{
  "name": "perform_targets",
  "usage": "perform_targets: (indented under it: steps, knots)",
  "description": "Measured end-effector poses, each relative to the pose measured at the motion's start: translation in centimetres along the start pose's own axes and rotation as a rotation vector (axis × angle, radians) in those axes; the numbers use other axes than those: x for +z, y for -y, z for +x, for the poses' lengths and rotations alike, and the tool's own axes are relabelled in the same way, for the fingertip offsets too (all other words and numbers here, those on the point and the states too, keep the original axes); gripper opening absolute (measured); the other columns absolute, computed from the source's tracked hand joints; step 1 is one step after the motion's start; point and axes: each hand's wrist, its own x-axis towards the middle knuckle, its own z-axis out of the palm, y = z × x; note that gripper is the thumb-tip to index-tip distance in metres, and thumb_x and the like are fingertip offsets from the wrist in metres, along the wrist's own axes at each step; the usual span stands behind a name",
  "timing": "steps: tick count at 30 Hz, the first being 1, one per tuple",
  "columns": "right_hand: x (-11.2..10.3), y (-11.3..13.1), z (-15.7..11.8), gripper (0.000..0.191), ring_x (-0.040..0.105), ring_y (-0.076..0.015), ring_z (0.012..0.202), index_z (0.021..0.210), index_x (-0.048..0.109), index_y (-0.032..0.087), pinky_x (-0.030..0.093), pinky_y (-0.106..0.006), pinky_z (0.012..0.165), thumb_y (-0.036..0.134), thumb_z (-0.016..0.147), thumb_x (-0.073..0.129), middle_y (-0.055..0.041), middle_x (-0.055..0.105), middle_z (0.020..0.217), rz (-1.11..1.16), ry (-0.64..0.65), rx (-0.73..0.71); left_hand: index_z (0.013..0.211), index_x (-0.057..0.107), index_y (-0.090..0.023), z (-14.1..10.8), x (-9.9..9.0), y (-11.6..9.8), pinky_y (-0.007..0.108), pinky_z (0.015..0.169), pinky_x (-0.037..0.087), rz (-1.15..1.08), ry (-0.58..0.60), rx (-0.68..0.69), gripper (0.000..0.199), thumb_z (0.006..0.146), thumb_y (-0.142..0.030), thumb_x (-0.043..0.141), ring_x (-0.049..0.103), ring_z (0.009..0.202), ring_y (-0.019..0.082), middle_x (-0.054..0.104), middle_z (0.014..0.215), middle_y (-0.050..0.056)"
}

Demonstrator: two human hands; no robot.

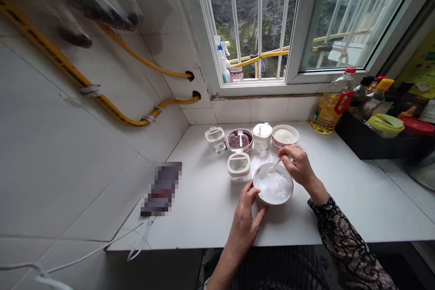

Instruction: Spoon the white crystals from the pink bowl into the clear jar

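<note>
A bowl (257, 195) of white, powdery or granular stuff (276, 186) stands on the white counter. My left hand (247, 210) grips the bowl's left rim, thumb toward the near side. Pinched in my right hand (298, 165) is a small white spoon (276, 164), its tip down in the white stuff. Just behind the bowl are a lidded clear jar (239, 167), another lidded jar (215, 139) and a third one (262, 136). Between them sits a bowl of dark red bits (247, 147) with a clear lid and a white spoon on it. A bowl of pale grains (284, 136) is behind my right hand.
An oil bottle (328, 108) and a black box (356, 138) of condiment bottles stand at the back right. A blurred-out flat dark object (162, 189) with a white cable (137, 244) lies on the left. The counter's front edge (190, 248) is close to me.
</note>
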Motion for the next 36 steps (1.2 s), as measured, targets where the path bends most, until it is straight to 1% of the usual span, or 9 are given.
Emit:
perform_targets:
  steps: [4, 6, 8, 10, 16, 21, 31, 34, 36]
  knots:
    - [0.9, -0.1, -0.2, 0.021, 0.056, -0.0185, 0.064, 0.069, 0.061, 0.021, 0.041, -0.037, 0.085, 0.013, 0.081, 0.047, -0.0023, 0.065, 0.064, -0.099, 0.13, -0.022, 0.127, 0.047, -0.029, 0.0, -0.1, 0.0, 0.046, 0.108, 0.053, 0.014, 0.011, 0.01, 0.039, 0.093, -0.015, 0.058, 0.05, 0.139, 0.027, 0.041, 0.15, 0.012]
    - [1.4, 0.1, -0.2, 0.021, 0.054, -0.0173, 0.062, 0.067, 0.061, 0.02, 0.039, -0.037, 0.084, 0.013, 0.08, 0.046, -0.0019, 0.065, 0.062, -0.086, 0.208, -0.005, 0.127, 0.047, -0.029, 0.0, -0.1, 0.0, 0.046, 0.108, 0.054, 0.021, 0.011, 0.015, 0.039, 0.093, -0.015, 0.058, 0.051, 0.138, 0.027, 0.041, 0.15, 0.012]
    - [1.8, 0.1, -0.3, 0.022, 0.055, -0.0166, 0.062, 0.065, 0.061, 0.02, 0.039, -0.036, 0.084, 0.014, 0.079, 0.045, -0.0017, 0.066, 0.062, -0.031, 0.23, 0.049, 0.127, 0.048, -0.029, 0.0, -0.1, 0.0, 0.046, 0.107, 0.054, 0.027, 0.007, 0.015, 0.039, 0.092, -0.015, 0.058, 0.052, 0.137, 0.027, 0.042, 0.149, 0.012]
    - [1.8, 0.0, -0.2, 0.021, 0.056, -0.0165, 0.063, 0.062, 0.06, 0.021, 0.04, -0.035, 0.082, 0.016, 0.076, 0.045, -0.0018, 0.067, 0.063, 0.045, 0.192, 0.144, 0.127, 0.048, -0.029, 0.0, -0.1, 0.0, 0.045, 0.107, 0.054, 0.029, 0.001, 0.016, 0.038, 0.092, -0.015, 0.057, 0.052, 0.138, 0.027, 0.042, 0.149, 0.012]
    - [0.7, -0.6, 0.4, 0.018, 0.05, -0.0152, 0.051, 0.059, 0.061, 0.021, 0.04, -0.028, 0.057, 0.026, 0.067, 0.046, 0.0012, 0.055, 0.049, 0.372, 0.081, 0.547, 0.126, 0.048, -0.028, -0.1, 0.0, 0.2, 0.046, 0.108, 0.053, 0.01, 0.011, 0.006, 0.038, 0.092, -0.015, 0.057, 0.051, 0.139, 0.027, 0.04, 0.151, 0.013]
    - [0.5, -0.7, 0.7, 0.016, 0.047, -0.0139, 0.049, 0.055, 0.062, 0.02, 0.04, -0.028, 0.055, 0.027, 0.06, 0.049, 0.0022, 0.051, 0.045, 0.551, 0.035, 0.679, 0.126, 0.048, -0.028, -0.2, 0.1, 0.3, 0.046, 0.11, 0.052, -0.007, -0.002, -0.006, 0.037, 0.092, -0.015, 0.057, 0.05, 0.139, 0.027, 0.04, 0.151, 0.012]
    - [0.8, -0.4, 0.9, 0.014, 0.048, -0.0135, 0.05, 0.056, 0.066, 0.019, 0.043, -0.029, 0.057, 0.025, 0.058, 0.054, 0.0016, 0.054, 0.045, 0.696, 0.004, 0.75, 0.126, 0.047, -0.03, 0.1, -0.1, -0.2, 0.044, 0.109, 0.053, 0.007, 0.006, 0.006, 0.038, 0.092, -0.015, 0.057, 0.05, 0.14, 0.026, 0.041, 0.15, 0.01]
    - [1.2, 0.0, 1.0, 0.013, 0.052, -0.0141, 0.052, 0.06, 0.067, 0.019, 0.046, -0.029, 0.06, 0.026, 0.062, 0.056, 0.0015, 0.058, 0.048, 0.715, -0.01, 0.725, 0.125, 0.048, -0.029, 0.1, 0.0, -0.1, 0.044, 0.109, 0.053, 0.001, 0.001, 0.006, 0.038, 0.092, -0.014, 0.057, 0.051, 0.139, 0.026, 0.042, 0.151, 0.011]
    - [1.8, 0.7, 1.0, 0.014, 0.058, -0.0155, 0.056, 0.068, 0.068, 0.018, 0.049, -0.03, 0.064, 0.027, 0.068, 0.058, 0.0003, 0.063, 0.055, 0.712, -0.02, 0.665, 0.125, 0.049, -0.028, 0.0, 0.0, 0.1, 0.044, 0.109, 0.053, -0.013, 0.003, -0.003, 0.038, 0.091, -0.014, 0.057, 0.052, 0.138, 0.026, 0.041, 0.152, 0.011]
